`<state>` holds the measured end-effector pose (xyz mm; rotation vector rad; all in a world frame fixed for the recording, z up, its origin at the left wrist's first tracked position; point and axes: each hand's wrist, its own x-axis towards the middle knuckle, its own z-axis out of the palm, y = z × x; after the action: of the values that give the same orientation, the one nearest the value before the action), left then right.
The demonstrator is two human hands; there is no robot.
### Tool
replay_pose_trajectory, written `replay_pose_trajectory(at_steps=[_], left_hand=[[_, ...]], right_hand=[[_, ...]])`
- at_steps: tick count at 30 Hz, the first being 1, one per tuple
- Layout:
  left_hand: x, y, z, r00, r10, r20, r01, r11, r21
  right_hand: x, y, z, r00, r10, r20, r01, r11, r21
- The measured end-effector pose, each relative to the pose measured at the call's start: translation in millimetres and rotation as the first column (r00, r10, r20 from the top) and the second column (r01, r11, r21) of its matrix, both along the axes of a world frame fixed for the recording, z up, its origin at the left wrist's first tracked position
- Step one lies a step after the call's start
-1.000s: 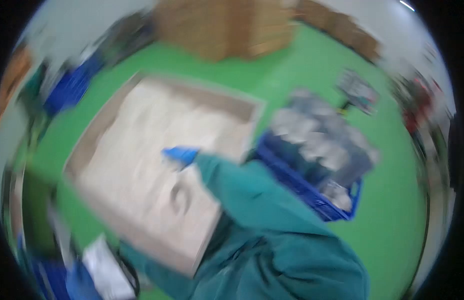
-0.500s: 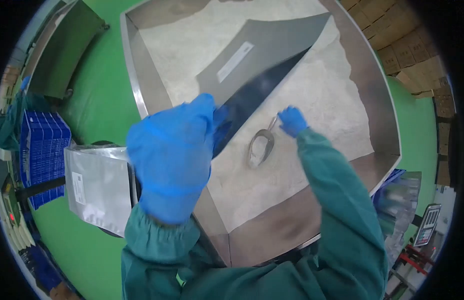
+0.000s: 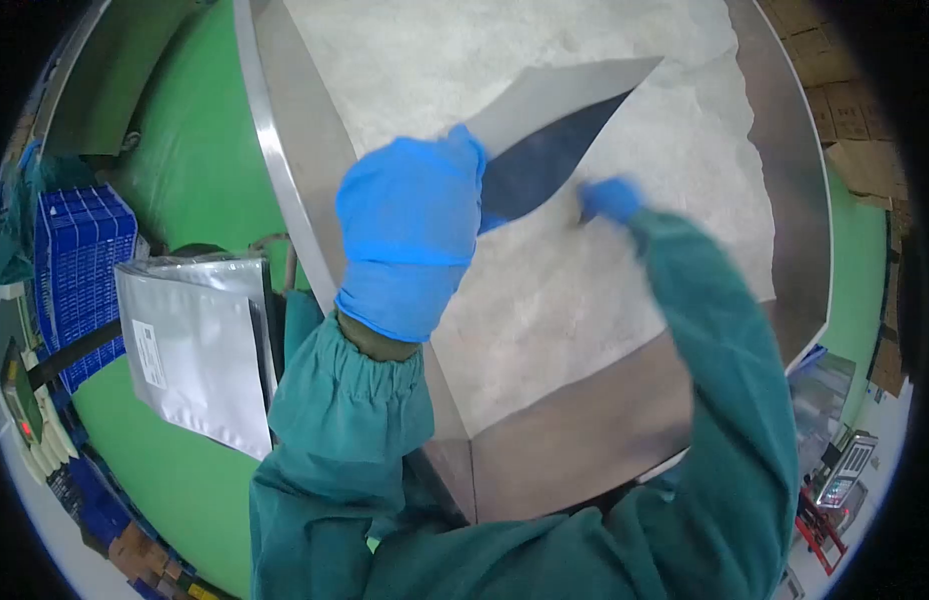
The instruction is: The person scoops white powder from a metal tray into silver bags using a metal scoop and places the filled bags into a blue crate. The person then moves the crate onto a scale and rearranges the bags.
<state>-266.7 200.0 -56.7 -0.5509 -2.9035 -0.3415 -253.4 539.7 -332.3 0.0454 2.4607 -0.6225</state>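
My left hand (image 3: 410, 235), in a blue glove, grips the near end of a silver-grey bag (image 3: 565, 95). The bag's dark mouth gapes toward the right, above pale powder (image 3: 545, 320) in a large metal bin (image 3: 575, 440). My right hand (image 3: 612, 200), also gloved in blue, is just right of the bag's opening, closed and blurred by motion. A small piece of what looks like the scoop's handle shows at its fingers. The scoop's bowl cannot be made out.
A stack of silver bags (image 3: 190, 350) with a label lies left of the bin. Beyond it stands a blue crate (image 3: 85, 250) on the green floor. Cardboard boxes (image 3: 855, 110) are stacked at the upper right, and a device with a display (image 3: 847, 468) is at the lower right.
My left hand has moved up and right, and the bag is more foreshortened. My right hand has moved slightly right and up; the scoop's bowl, visible before, no longer shows. The view has shifted.
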Motion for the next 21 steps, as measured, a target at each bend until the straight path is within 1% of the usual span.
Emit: replay_pose_trajectory(at_steps=[1,2,4,5,6,7,8,9,10,11,12,13,14,15,16,17,19,20,21], left_hand=[[-0.6,0.8,-3.1,1.0,0.0,-0.001,0.0,0.999,-0.034],[1.8,0.7,-7.1,1.0,0.008,0.003,-0.008,0.999,-0.043],[-1.5,-4.0,-13.3,0.999,-0.031,0.041,0.031,1.0,0.0],[-1.2,-6.9,-13.8,0.998,-0.031,0.046,0.031,0.999,-0.005],[1.2,-7.5,-12.9,0.994,-0.009,0.105,0.016,0.998,-0.06],[2.2,-4.9,-10.5,0.988,0.018,0.154,-0.003,0.995,-0.101],[4.9,-1.4,-8.2,0.987,0.026,0.159,-0.014,0.997,-0.073],[6.4,4.8,-6.0,0.983,0.022,0.182,-0.015,0.999,-0.038],[8.0,11.2,-4.1,0.98,0.021,0.2,-0.022,1.0,0.005],[12.3,20.9,-1.5,0.965,-0.035,0.258,0.006,0.994,0.111],[18.1,28.3,-2.4,0.948,-0.091,0.306,0.023,0.975,0.219],[23.1,35.5,-13.0,0.922,-0.182,0.342,0.098,0.963,0.249],[26.3,44.4,-29.6,0.89,-0.269,0.369,0.172,0.946,0.274],[32.8,55.2,-50.0,0.847,-0.273,0.457,0.182,0.955,0.235],[48.3,57.9,-53.4,0.827,-0.318,0.463,0.256,0.947,0.194],[63.3,60.9,-52.7,0.843,-0.304,0.443,0.238,0.95,0.2],[94.8,66.6,-53.9,0.892,-0.157,0.424,0.054,0.968,0.245],[106.9,62.9,-40.4,0.892,-0.163,0.422,0.064,0.969,0.238],[117.1,55.8,-16.6,0.892,-0.151,0.426,0.028,0.959,0.282]], right_hand=[[16.8,-38.3,-19.1,0.973,0.231,-0.025,-0.223,0.959,0.177],[33.0,-78.2,-34.5,0.899,0.436,-0.035,-0.401,0.853,0.335],[53.9,-127.9,-18.0,0.919,0.394,0.03,-0.392,0.899,0.198],[68.4,-143.5,-4.3,0.926,0.369,0.073,-0.376,0.917,0.134],[84.4,-146.6,11.9,0.929,0.347,0.127,-0.359,0.93,0.08],[93.4,-135.4,33.5,0.926,0.352,0.137,-0.366,0.925,0.102],[104.7,-119.6,59.3,0.932,0.334,0.144,-0.351,0.928,0.121],[112.5,-105.5,94.1,0.937,0.319,0.144,-0.339,0.929,0.148],[116.9,-102.7,149.6,0.953,0.261,0.152,-0.286,0.942,0.175],[126.3,-91.5,187.5,0.948,0.279,0.154,-0.309,0.925,0.222],[135.6,-81.1,221.6,0.968,0.227,0.103,-0.246,0.934,0.257],[142.3,-72.2,251.8,0.982,0.185,0.044,-0.19,0.941,0.28],[146.1,-60.1,279.6,0.973,0.228,0.034,-0.227,0.922,0.313],[150.4,-48.3,305.2,0.97,0.24,-0.033,-0.215,0.916,0.338],[151.3,-45.3,326.6,0.964,0.247,-0.102,-0.196,0.914,0.355],[145.8,-51.8,344.0,0.956,0.27,-0.119,-0.21,0.905,0.369],[133.8,-67.4,363.1,0.935,0.338,-0.107,-0.248,0.838,0.486],[125.5,-81.4,361.1,0.911,0.407,-0.067,-0.309,0.781,0.542],[119.8,-100.3,354.9,0.883,0.47,-0.016,-0.37,0.716,0.592]])
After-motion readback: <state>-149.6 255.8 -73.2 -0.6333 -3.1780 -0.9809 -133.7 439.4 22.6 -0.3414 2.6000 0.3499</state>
